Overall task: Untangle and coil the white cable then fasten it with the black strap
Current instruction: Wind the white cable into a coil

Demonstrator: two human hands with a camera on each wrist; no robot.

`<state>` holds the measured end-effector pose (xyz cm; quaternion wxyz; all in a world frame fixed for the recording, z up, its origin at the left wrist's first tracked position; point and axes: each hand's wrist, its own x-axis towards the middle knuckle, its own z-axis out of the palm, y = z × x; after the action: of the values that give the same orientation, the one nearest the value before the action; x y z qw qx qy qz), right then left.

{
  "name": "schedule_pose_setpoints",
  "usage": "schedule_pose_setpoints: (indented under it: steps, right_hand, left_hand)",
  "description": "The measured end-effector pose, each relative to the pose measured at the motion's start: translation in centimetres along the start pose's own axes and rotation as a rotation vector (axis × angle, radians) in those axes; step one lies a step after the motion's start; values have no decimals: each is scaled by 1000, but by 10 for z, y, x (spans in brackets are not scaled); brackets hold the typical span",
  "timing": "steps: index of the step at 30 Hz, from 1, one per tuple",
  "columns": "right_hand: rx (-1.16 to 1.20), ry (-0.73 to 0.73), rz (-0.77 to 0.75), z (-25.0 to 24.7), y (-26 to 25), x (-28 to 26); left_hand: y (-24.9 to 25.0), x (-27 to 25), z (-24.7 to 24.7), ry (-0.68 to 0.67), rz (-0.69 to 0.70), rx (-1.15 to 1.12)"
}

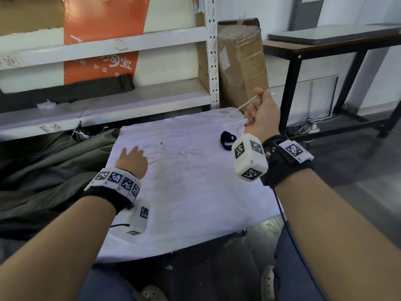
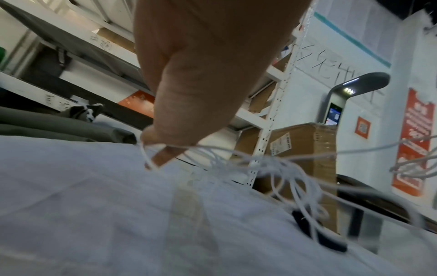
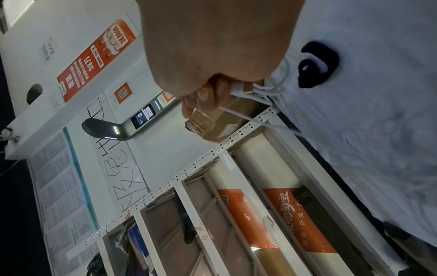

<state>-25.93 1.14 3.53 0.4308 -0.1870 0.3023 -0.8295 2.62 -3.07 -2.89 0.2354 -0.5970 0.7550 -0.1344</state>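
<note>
White cloth (image 1: 195,203) covers low table, shelves and cardboard box behind. Left hand (image 1: 132,161) low on cloth, thumb and finger pinching loose loops of white cable (image 2: 279,168). Tangle still spread mid-cloth. Right hand (image 1: 263,115) raised, fist closed round several strands, plug end (image 3: 246,87) sticking out. Black strap (image 1: 226,139) lies curled on cloth just below right hand. Advice: keep left pinch light, feed slack toward right, lift slowly so knots loosen rather than tighten; leave strap until coil is neat
</note>
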Motion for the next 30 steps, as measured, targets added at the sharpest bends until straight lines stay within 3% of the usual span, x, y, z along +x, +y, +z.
schedule_pose_setpoints:
  steps: [2,4,10,15,17,20,22,26,30]
  right_hand:
    - [-32,-50,12,0,1,-5]
    - [-77,-132,55,2,4,-13]
    - [-190,-416,153,17,15,-28]
    - [-222,-564,228,27,18,-33]
    - [-229,-584,241,28,16,-35]
    - [-227,-575,261,30,15,-36]
    - [-223,-564,270,30,15,-36]
    - [-221,-541,266,27,12,-35]
    - [-159,-432,247,22,6,-30]
  left_hand:
    - [0,0,5,-12,-103,-77]
    - [5,1,6,14,-112,-192]
    - [30,4,-18,369,-34,-598]
    - [49,9,-41,561,8,-768]
    - [56,13,-44,516,122,-838]
    - [66,15,-41,284,280,-785]
    - [69,17,-38,214,261,-722]
    - [69,19,-36,239,163,-650]
    - [64,12,-24,182,160,-558]
